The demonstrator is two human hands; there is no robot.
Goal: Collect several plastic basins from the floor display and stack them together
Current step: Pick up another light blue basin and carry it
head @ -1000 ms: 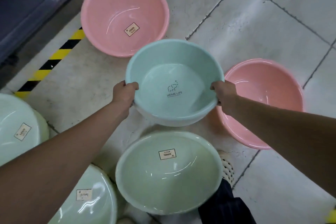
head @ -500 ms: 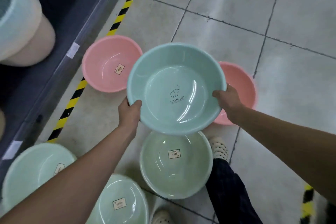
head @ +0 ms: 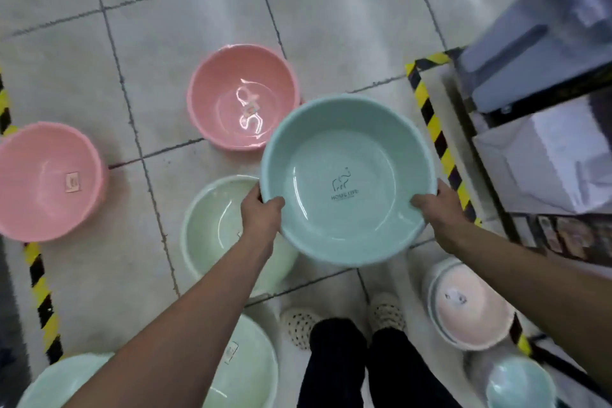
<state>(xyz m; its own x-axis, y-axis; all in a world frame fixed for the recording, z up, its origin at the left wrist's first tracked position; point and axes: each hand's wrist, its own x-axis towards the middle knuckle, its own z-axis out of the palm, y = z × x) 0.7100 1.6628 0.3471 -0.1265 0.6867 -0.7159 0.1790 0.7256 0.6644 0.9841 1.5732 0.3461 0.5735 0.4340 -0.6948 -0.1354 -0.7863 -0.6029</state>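
I hold a light blue basin (head: 347, 156) with an elephant logo in the air above the floor. My left hand (head: 261, 215) grips its left rim and my right hand (head: 437, 209) grips its right rim. Below it on the tiles lie a pale green basin (head: 212, 228), a pink basin (head: 231, 93) further off, and another pink basin (head: 46, 182) at the far left. Two more green basins, one (head: 245, 364) by my left foot and one (head: 59, 381) at the bottom left corner, are partly hidden by my left arm.
At the lower right sits a stack of basins (head: 463, 311) with a pink one on top, and a small blue basin (head: 520, 384) beside it. A shelf unit (head: 546, 129) with boxes stands at the right behind yellow-black floor tape (head: 433, 129). My feet (head: 344, 321) are below the held basin.
My view has swung to the right, and the held blue basin has moved right with it, away from the left shelf. Both hands keep their grip on the rim.
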